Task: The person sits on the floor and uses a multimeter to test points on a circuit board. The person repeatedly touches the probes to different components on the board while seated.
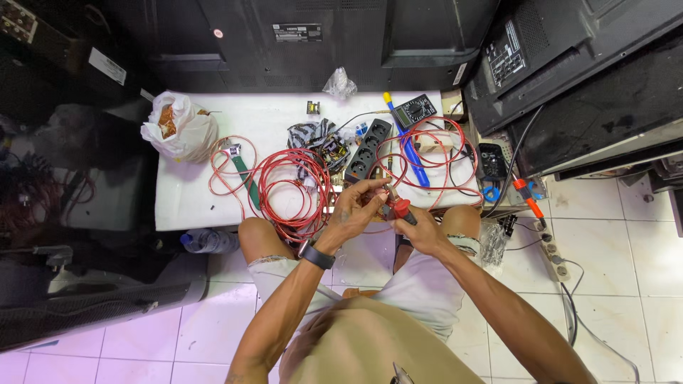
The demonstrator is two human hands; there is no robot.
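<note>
Wire coils [284, 188] lie on the table [192, 203], bag [178, 128] to their left, power strip [370, 149] to their right, multimeter [415, 110] behind it. Both hands [356, 210] meet at the table's near edge.

Place: an electronics repair workshop.
Surroundings: large black flat-panel television sets [299, 35] stand back-outwards around a low white worktop [192, 199].
Instruments: a black handheld multimeter [415, 110] and a black multi-socket power strip [370, 149] lie on it.
Wiring: loose coils of thin red wire [284, 192].
Floor: pale ceramic tiles [619, 235].
</note>
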